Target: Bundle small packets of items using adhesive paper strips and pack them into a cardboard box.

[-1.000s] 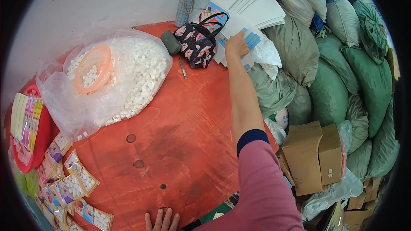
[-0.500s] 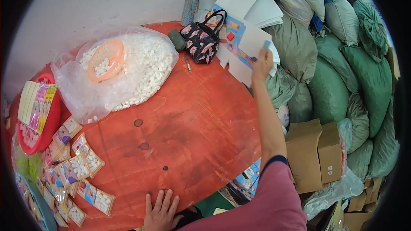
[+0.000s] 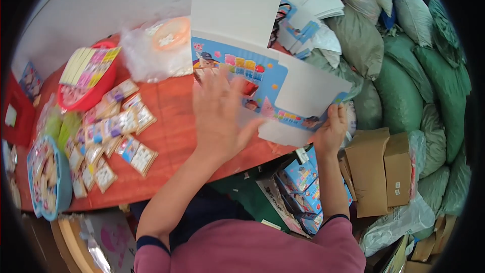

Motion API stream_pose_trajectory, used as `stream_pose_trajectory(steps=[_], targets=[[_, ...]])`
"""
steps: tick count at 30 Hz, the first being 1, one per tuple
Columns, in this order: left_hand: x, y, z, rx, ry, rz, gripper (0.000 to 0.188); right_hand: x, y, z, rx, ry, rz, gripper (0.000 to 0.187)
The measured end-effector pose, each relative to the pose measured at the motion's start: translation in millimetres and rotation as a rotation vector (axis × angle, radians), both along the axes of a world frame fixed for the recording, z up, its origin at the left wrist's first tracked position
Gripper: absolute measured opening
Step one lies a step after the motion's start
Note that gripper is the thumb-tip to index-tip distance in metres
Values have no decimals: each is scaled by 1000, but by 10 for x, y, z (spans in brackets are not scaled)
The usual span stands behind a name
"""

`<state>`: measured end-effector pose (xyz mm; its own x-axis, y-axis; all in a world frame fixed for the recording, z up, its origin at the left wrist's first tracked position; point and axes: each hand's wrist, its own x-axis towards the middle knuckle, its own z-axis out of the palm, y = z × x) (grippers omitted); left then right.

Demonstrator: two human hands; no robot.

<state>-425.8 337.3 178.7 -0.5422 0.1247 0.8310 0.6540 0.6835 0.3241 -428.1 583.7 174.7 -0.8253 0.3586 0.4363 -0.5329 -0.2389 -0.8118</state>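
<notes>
In front of me is a large flat cardboard box blank (image 3: 275, 78), its middle blue and printed with cartoon pictures, its flaps plain white. My right hand (image 3: 331, 127) grips the blank by its right edge, thumb and fingers closed on the card. My left hand (image 3: 218, 111) is up before the printed part, fingers spread and slightly smeared by motion. Whether its fingertips touch the card I cannot tell. Behind the blank, the dark handbag and part of the clear bag of white pieces (image 3: 166, 65) are mostly covered.
On the red table (image 3: 172, 146) lie several small packets (image 3: 136, 156). Left of them stand a red basin (image 3: 83, 98) and a blue basket (image 3: 63, 192). Printed blue boxes (image 3: 303, 182) sit below the table edge. A brown carton (image 3: 369, 172) and stacked green sacks (image 3: 399, 101) line the right.
My right hand has brought a box blank from the stack at the back toward me. My left hand has risen from the table's front edge to the blank. The view has shifted.
</notes>
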Motion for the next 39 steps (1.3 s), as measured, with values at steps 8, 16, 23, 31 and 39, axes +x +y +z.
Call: stream_pose_trajectory(steps=[8, 16, 23, 31, 39], targets=[[243, -264, -383, -817, 167, -15, 45, 183, -263, -522, -28, -142, 301, 11], [476, -259, -485, -588, 175, -12, 55, 171, 26, -235, 295, -192, 569, 24], [303, -296, 16, -467, 214, 96, 60, 228, 91, -139, 288, -91, 505, 23], [286, -331, -32, -749, 147, -65, 32, 237, 100, -421, 171, -173, 572, 25], [228, -250, -196, -891, 198, -3, 29, 220, 203, -377, 211, -189, 630, 24]])
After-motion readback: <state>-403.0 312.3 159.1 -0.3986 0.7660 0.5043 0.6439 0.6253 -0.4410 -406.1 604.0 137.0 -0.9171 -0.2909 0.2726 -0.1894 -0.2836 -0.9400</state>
